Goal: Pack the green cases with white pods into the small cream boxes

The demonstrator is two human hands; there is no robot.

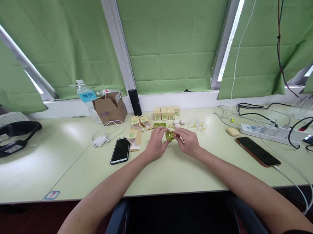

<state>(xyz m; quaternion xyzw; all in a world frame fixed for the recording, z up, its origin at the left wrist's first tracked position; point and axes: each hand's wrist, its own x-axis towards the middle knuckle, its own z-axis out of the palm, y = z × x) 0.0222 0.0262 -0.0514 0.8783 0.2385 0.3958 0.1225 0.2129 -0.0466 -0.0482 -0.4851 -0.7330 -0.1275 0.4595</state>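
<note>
Above the middle of the table, my left hand point(156, 143) pinches the left side of a small olive-green open box point(169, 136) between thumb and fingers. My right hand point(187, 142) is closed at the box's right edge; its fingertips pinch a small yellowish piece point(173, 135), too small to name. Just behind the hands lie more green boxes point(159, 125), small yellow-green bits point(170, 126) and several white rounded pieces point(177, 124). Clear little containers with yellow spots point(200, 124) stand to the right of these.
Closed cream cartons point(164, 113) stand in a row behind; opened cartons point(134, 139) lie left, beside a black phone point(120, 150). A brown cardboard box point(110, 108), bottle point(86, 94) and black cylinder point(134, 102) are back left. Right are another phone point(258, 151) and a power strip point(271, 133).
</note>
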